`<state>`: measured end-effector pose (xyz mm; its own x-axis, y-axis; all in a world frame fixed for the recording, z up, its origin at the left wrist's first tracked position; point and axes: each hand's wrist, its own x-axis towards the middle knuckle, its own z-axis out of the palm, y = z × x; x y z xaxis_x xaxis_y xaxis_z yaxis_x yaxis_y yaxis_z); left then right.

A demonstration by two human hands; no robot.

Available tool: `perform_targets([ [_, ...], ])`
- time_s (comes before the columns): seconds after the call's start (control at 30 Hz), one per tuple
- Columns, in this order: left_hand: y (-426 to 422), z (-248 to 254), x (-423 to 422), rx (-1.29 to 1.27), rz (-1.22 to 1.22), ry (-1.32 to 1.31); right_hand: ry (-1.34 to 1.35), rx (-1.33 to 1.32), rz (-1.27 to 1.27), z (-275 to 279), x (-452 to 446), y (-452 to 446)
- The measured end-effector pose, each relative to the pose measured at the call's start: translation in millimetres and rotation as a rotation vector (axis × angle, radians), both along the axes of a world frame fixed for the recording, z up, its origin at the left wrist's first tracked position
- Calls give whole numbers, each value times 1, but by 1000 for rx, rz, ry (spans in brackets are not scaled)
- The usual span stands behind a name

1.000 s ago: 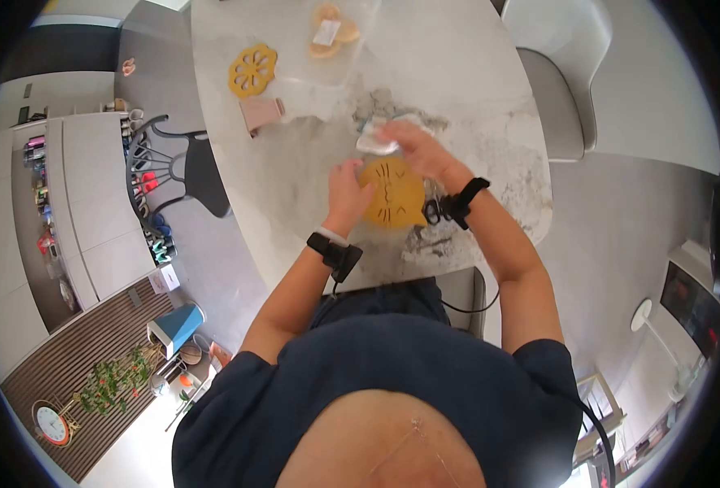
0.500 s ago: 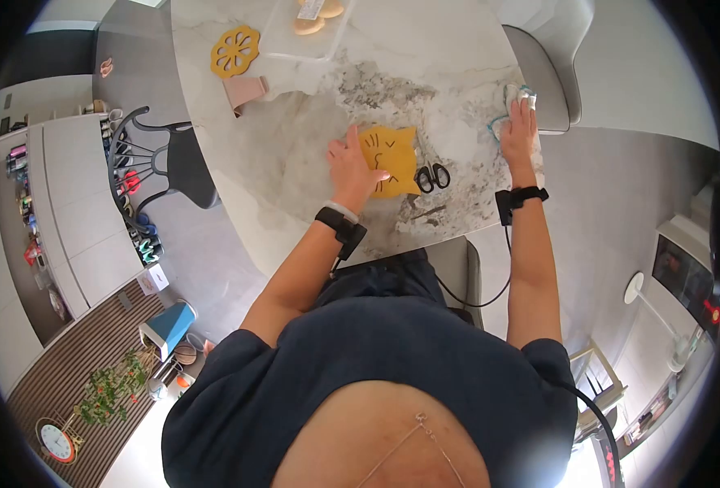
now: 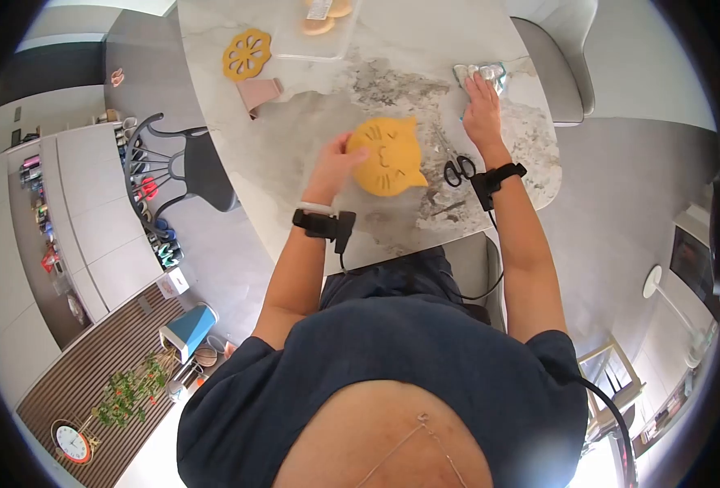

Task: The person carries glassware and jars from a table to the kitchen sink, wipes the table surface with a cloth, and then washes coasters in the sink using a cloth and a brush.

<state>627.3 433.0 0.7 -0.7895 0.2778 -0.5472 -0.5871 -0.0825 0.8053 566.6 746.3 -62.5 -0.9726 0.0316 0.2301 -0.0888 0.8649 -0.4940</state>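
My left hand (image 3: 334, 168) pinches the left edge of a yellow cat-shaped mat (image 3: 387, 156), thumb on top, and the mat looks raised off the table. My right hand (image 3: 482, 110) lies over a crumpled white cloth with teal edging (image 3: 494, 76), gripping it against the marble tabletop (image 3: 319, 122). Scissors with black handles (image 3: 460, 171) rest between the mat and my right wrist, their blades pointing away from me.
A yellow flower-shaped mat (image 3: 247, 54), a pink folded piece (image 3: 258, 94) and a clear plastic box (image 3: 315, 41) with round tan items lie toward the far left of the table. A black chair (image 3: 201, 171) stands at the left, a grey chair (image 3: 548, 69) at the right.
My left hand has picked up the cat-shaped mat, which was flat on the table under the fingers. The right hand has slid the cloth leftward and away from me, off the right edge area.
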Motion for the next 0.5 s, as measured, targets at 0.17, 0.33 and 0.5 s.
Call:
perform_targets([
  [0.17, -69, 8, -13, 19, 475, 26, 49, -102, 176, -5, -19, -38],
  [0.33, -107, -12, -10, -29, 771, 41, 15, -230, 379, 3, -18, -90],
  [0.5, -120, -19, -2, -135, 819, -129, -14, -265, 589, -2, 14, -151],
])
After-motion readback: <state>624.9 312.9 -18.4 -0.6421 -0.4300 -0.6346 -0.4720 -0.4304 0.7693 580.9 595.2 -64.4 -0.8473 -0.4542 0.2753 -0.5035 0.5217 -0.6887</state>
